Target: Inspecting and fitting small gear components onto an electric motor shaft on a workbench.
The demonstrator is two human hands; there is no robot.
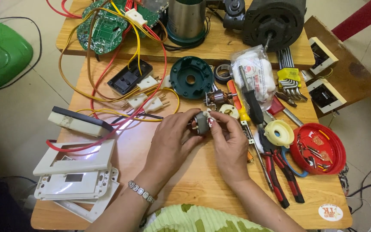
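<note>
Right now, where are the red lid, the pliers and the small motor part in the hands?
red lid (336,159), head view, right rim
pliers (280,172), head view, red handles
small motor part (202,122), head view, grey body

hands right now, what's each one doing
Left hand: closed on the small grey motor part.
Right hand: fingertips pinching the same motor part from the other side.

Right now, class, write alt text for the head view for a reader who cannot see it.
Both hands, left and right, hold a small motor over a wooden table. Around it lie pliers, a red lid of screws, wires and a green housing.
</note>
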